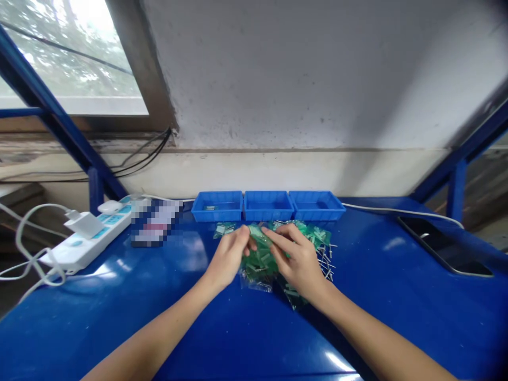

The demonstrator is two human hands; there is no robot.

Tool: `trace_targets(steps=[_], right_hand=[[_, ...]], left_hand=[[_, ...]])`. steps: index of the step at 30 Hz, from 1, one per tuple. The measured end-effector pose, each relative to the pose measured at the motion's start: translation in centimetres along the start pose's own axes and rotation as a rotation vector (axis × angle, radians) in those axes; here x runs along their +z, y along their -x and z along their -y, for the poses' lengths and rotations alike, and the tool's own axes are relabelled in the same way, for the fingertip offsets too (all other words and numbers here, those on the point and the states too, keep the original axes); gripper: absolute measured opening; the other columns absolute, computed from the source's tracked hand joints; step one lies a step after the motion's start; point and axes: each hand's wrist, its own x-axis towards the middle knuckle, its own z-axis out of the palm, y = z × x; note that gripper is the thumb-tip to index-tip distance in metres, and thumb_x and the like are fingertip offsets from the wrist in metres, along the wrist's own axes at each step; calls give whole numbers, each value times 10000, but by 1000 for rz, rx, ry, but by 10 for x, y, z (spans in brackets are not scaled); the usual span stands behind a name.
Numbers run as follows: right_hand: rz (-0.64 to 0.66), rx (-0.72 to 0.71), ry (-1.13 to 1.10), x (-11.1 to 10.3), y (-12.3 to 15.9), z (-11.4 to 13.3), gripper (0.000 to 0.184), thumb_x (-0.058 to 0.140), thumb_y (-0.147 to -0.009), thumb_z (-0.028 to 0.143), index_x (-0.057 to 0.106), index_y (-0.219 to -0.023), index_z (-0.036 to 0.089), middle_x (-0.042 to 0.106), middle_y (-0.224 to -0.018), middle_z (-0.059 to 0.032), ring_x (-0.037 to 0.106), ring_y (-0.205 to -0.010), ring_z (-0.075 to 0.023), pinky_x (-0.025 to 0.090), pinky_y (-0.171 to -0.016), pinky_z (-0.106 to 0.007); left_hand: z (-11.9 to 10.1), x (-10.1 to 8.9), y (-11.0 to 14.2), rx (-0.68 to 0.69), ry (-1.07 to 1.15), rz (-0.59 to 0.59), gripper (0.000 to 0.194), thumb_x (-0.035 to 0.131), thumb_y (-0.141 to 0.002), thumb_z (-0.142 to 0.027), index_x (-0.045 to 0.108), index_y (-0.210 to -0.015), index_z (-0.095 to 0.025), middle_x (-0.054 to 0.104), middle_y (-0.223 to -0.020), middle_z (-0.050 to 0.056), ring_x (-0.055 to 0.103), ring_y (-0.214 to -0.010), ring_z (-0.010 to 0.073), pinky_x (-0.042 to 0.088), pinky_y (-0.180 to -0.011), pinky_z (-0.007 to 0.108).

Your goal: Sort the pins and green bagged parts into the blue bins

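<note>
In the middle of the head view, my left hand pinches the left edge of a green see-through plastic bag. The fingers of my right hand are closed on its upper right side. Small light-coloured pieces show through the bag, too blurred to name. Beneath and behind my hands lie more green bags and loose thin metal pins, possibly rivets. A small bag with pale pieces rests just beyond my left hand. My right hand hides part of the pile.
Three blue trays stand in a row at the back: a left one with a few small pieces, a middle one and a right one. A white power strip with cables lies left, a black phone right, on the blue table.
</note>
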Motion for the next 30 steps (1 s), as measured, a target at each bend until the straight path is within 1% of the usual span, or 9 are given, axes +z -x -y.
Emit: trace_targets(steps=[4,6,9,11,15,18,20,26,30], right_hand=[[15,-84,132,2,3,-4,381,452,-860,111,577,-1179,279,512,-1016,-93,541,-782,-168,502,-632,-322],[12,-72,115,2,2,-1,409,461,-848,94,547,-1200,285,466,-1103,-109,538,-846,-184,514,-663,-345],[11,-56,61,0,1,7,382,495,-841,112,532,-1190,261,430,-1137,-119,526,-915,-203,519,-721,-372],[19,-58,30,-3,0,11,326,511,-840,133,555,-1146,237,428,-1130,-119,522,-937,-206,515,-740,-368],[72,-35,-16,-5,-2,13,223,513,-851,181,594,-1058,201,478,-1038,-107,530,-923,-204,504,-744,-358],[135,-24,-18,-5,-3,11,201,491,-865,170,608,-1026,199,545,-885,-71,537,-839,-193,483,-756,-374],[136,-26,-28,-4,-3,9,218,463,-870,129,614,-1012,196,572,-834,-61,532,-805,-187,475,-739,-363],[77,14,-133,-1,0,14,183,480,-871,136,631,-963,182,628,-788,-57,561,-737,-171,469,-653,-305],[85,80,-178,1,0,15,169,497,-875,203,653,-940,190,667,-751,-44,594,-695,-169,466,-650,-297]], left_hand=[[3,-5,-7,-133,63,-23,300,455,-869,-391,528,-675,-175,432,-515,-41,424,-460,103,298,-443,217],[1,-13,-13,0,-146,-145,219,503,-846,-347,581,-737,-174,475,-536,-37,444,-474,105,334,-470,219],[-3,-32,-29,286,-538,-490,192,501,-853,-305,641,-897,-181,618,-754,23,545,-625,136,428,-634,253],[-3,-45,-37,342,-790,-597,232,507,-850,-321,643,-987,-191,629,-873,60,586,-761,181,440,-740,296],[14,-54,-35,36,-1056,-415,387,469,-844,-469,601,-1067,-180,605,-987,110,607,-879,278,457,-728,366],[34,-53,-26,-261,-1084,-171,516,412,-821,-590,605,-998,-145,599,-1000,152,615,-860,337,457,-695,413],[46,-54,-25,-344,-1045,-133,555,445,-780,-623,592,-1008,-138,566,-1069,184,582,-949,381,450,-710,432],[59,-60,-33,-376,-689,-105,454,685,-643,-460,521,-954,-173,600,-950,88,593,-874,254,442,-700,313],[44,-51,-30,-206,-490,-115,229,625,-736,-326,480,-853,-193,539,-738,-21,533,-665,133,405,-605,230]])
